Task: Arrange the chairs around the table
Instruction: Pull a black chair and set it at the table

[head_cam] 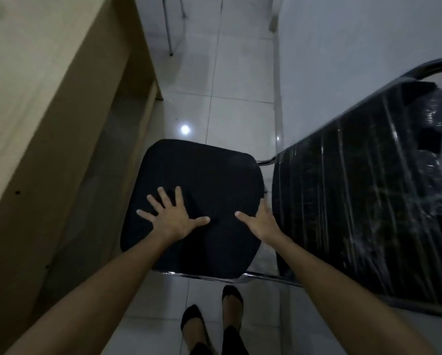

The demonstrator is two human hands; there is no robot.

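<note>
While I stand at the black chair [202, 172], my left hand [172, 217] lies flat on its seat, fingers spread, and my right hand [262, 221] rests open at the seat's right edge. It stands between the wooden table [35, 98] and a plastic-wrapped chair [355, 201].

Your left hand [172, 219] lies flat, fingers spread, on the chair seat [202, 170], your right hand [262, 222] rests at its right edge, thumb out, both arms outstretched.
</note>
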